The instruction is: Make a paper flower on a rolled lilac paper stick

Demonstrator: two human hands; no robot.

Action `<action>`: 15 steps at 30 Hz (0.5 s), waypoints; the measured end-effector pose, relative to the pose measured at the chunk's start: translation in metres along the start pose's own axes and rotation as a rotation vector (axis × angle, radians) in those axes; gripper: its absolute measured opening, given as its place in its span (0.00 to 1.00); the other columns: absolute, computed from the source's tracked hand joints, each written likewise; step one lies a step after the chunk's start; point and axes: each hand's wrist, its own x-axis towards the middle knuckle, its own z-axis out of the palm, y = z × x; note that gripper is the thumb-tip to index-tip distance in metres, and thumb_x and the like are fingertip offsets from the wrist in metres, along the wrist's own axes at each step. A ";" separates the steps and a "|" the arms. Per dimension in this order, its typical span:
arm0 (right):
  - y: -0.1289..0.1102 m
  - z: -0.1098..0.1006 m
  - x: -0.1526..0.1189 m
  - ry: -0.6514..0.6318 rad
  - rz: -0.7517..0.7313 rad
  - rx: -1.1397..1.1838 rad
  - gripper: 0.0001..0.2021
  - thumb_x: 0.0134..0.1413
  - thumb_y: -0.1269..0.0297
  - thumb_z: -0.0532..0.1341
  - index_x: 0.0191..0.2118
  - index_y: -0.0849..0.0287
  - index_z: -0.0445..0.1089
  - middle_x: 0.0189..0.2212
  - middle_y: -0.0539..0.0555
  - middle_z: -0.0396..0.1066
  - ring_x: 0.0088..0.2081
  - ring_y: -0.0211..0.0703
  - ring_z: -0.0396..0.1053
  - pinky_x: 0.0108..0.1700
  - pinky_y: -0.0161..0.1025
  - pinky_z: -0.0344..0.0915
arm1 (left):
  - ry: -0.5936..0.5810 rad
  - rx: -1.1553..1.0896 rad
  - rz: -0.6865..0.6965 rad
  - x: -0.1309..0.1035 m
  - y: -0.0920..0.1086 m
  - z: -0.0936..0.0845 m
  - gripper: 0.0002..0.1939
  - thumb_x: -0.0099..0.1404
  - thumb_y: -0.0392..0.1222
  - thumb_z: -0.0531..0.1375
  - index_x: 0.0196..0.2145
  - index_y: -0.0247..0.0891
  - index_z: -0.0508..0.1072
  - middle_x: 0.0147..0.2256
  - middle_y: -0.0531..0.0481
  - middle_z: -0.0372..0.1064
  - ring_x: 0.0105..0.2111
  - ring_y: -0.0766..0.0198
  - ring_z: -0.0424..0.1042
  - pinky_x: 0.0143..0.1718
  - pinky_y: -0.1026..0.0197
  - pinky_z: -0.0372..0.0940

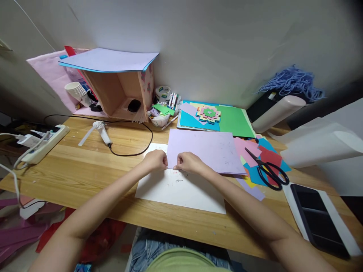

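A large lavender sheet (204, 149) lies over a white sheet (181, 192) on the wooden table. At the lavender sheet's near left corner, my left hand (156, 160) is closed in a pinch on its edge. Just to the right, my right hand (189, 162) pinches the near edge of the same sheet. The fingertips of both hands are close together but apart. Small dark and reddish marks show on the white sheet below my hands.
Black scissors (268, 168) lie on coloured paper scraps at the right, near a black phone (319, 219). A glue gun (102, 133) with its cord rests at the left. Behind are a box (147, 87), a layered paper flower (209, 113) and a power strip (48, 145).
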 end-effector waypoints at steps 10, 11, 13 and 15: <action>0.022 -0.002 -0.019 0.155 -0.306 0.176 0.05 0.45 0.64 0.63 0.27 0.60 0.67 0.26 0.49 0.68 0.28 0.35 0.63 0.29 0.32 0.56 | 0.124 -0.299 0.042 -0.001 -0.009 0.028 0.08 0.48 0.45 0.61 0.25 0.38 0.75 0.25 0.51 0.73 0.26 0.64 0.69 0.25 0.66 0.57; 0.031 -0.005 -0.026 0.186 -0.360 0.188 0.04 0.46 0.66 0.62 0.28 0.60 0.67 0.27 0.50 0.68 0.29 0.36 0.63 0.31 0.32 0.57 | 0.115 -0.314 0.043 -0.001 -0.009 0.027 0.08 0.48 0.44 0.61 0.25 0.38 0.75 0.25 0.51 0.73 0.26 0.64 0.69 0.25 0.66 0.57; 0.049 -0.012 -0.041 0.250 -0.386 0.202 0.03 0.47 0.66 0.62 0.29 0.60 0.68 0.29 0.51 0.68 0.32 0.37 0.64 0.35 0.34 0.58 | 0.094 -0.315 0.042 -0.001 -0.009 0.023 0.08 0.47 0.43 0.61 0.25 0.38 0.75 0.25 0.51 0.73 0.26 0.64 0.69 0.24 0.66 0.57; 0.068 -0.018 -0.056 0.299 -0.356 0.212 0.04 0.47 0.65 0.62 0.28 0.60 0.69 0.28 0.51 0.67 0.32 0.38 0.64 0.35 0.35 0.59 | 0.074 -0.306 0.054 -0.003 -0.004 0.018 0.08 0.47 0.44 0.61 0.24 0.38 0.76 0.24 0.51 0.73 0.26 0.63 0.69 0.24 0.66 0.56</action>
